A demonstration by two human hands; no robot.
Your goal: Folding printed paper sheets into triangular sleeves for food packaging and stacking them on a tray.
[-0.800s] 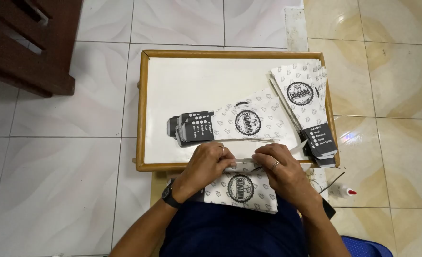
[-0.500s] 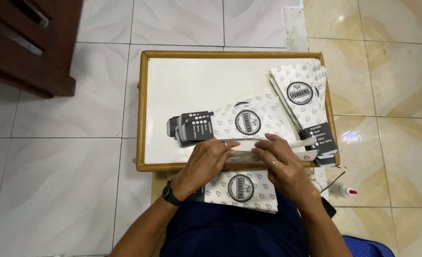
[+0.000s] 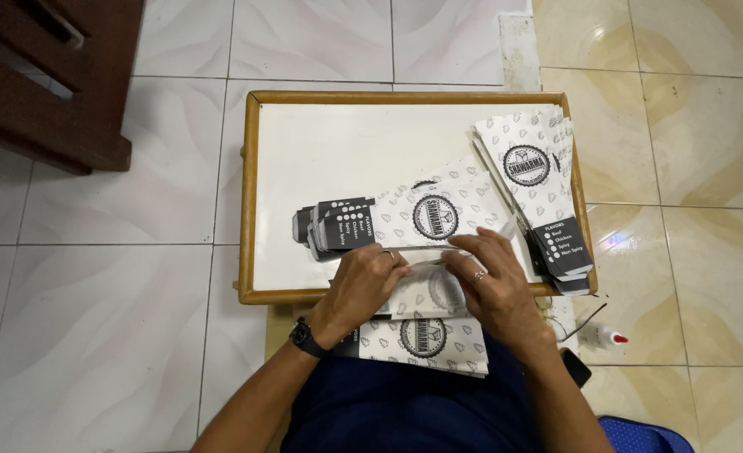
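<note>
Paper sleeve (image 3: 426, 289), printed white, lies low in the frame's centre at the near rim of the wooden tray (image 3: 248, 184). Left hand (image 3: 361, 283) and right hand (image 3: 493, 285) both pinch its folded top edge, fingers curled closed.

Open tray surface: the far-left part of the white tray (image 3: 304, 151) lies bare.
Centre obstacle: a fanned stack of paper sleeves (image 3: 405, 220) lies across the middle.
Right edge: a second stack (image 3: 535, 189) fills it.
Near edge: left hand (image 3: 363, 285) and right hand (image 3: 493, 281) crowd it.
Floor, right: glue bottle (image 3: 604, 337).
</note>
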